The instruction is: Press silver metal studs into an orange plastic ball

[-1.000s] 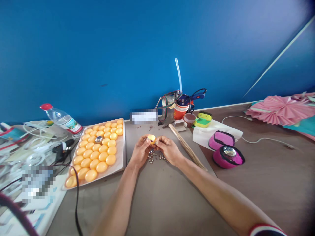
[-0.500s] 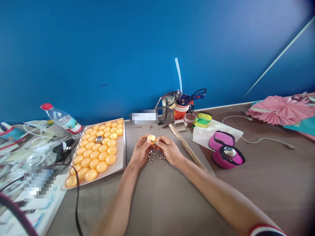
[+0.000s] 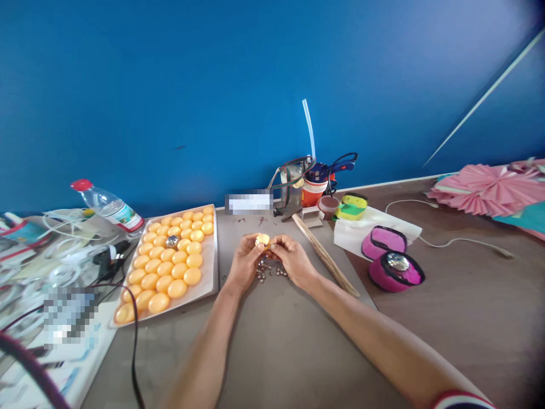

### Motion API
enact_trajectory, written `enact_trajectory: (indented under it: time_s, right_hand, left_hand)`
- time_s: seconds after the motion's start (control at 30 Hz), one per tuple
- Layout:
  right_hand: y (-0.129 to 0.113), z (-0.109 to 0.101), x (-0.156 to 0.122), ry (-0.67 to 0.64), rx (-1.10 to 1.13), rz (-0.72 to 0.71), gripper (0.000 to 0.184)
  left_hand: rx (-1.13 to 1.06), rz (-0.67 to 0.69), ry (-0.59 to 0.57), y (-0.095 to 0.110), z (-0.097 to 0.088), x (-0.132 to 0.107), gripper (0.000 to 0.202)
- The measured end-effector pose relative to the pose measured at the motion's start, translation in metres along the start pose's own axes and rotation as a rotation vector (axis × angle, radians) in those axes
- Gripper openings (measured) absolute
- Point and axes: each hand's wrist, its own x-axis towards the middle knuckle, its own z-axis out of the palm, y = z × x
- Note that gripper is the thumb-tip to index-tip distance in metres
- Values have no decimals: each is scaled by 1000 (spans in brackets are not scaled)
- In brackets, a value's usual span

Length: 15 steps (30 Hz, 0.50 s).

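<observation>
An orange ball [image 3: 263, 240] with shiny silver bits on its side is pinched between the thumb and fingers of my left hand [image 3: 246, 260]. My right hand [image 3: 293, 257] meets it from the right, thumb and fingertips pressed together at the ball's edge. Whatever those fingertips hold is too small to make out. Beneath both hands, small shiny silver pieces [image 3: 261, 271] lie scattered on the grey board [image 3: 272, 341]. To the left, a shallow white tray [image 3: 208, 278] carries rows of orange balls [image 3: 165, 268], with one silver-covered ball [image 3: 172, 242] among them.
A wooden stick [image 3: 326, 255] lies right of my hands. Beyond it sit magenta fabric bands [image 3: 395, 272] and a yellow-green one [image 3: 351, 207]. A paper cup [image 3: 313, 193] and a jar [image 3: 291, 184] stand at the back. A bottle [image 3: 110, 209] leans behind the tray; cables [image 3: 135, 341] run at left.
The ball has turned slightly in my left hand, with more silver showing on its left side. Both hands stay in nearly the same place.
</observation>
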Motion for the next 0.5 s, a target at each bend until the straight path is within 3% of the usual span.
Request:
enact_trajectory:
  time_s: [0.3, 0.5]
  right_hand:
    - [0, 4, -2, 76, -58, -19, 12]
    - [-1, 5, 1, 70, 88, 15, 23]
  left_hand:
    - [75, 6, 33, -4, 1, -1, 27]
    - [-30, -29, 0, -1, -1, 0, 23]
